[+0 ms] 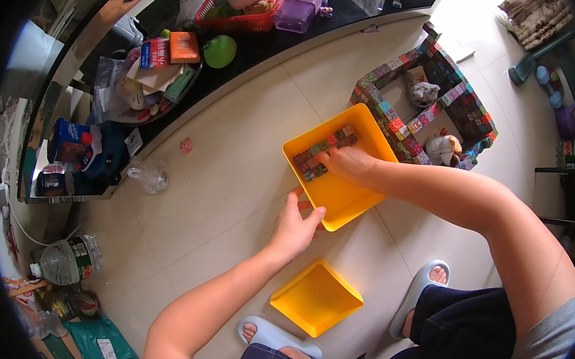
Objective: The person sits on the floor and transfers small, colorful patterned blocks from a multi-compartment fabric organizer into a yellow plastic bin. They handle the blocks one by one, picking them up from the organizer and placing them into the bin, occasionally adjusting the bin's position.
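A yellow plastic tray [350,205] is held tilted above the tiled floor. My left hand [296,224] grips its near left corner, the thumb over the rim and the fingers outside. Inside the tray, a panel with a multicoloured mosaic pattern [309,165] lies along the far left side. My right hand [349,164] reaches in with bent fingers touching this panel; whether they pinch it is hidden. Right behind the tray stands a low mosaic-patterned enclosure [389,121] with two compartments. A grey fluffy item [423,94] is in one and a white-and-brown item [444,148] in the other.
A smaller yellow scoop-shaped tray [317,298] lies between my slippered feet. A black counter [252,48] holds a red basket [240,24], a purple container [302,6] and a green ball [220,51]. A plastic bag [149,176] and a large water bottle [68,260] are at left.
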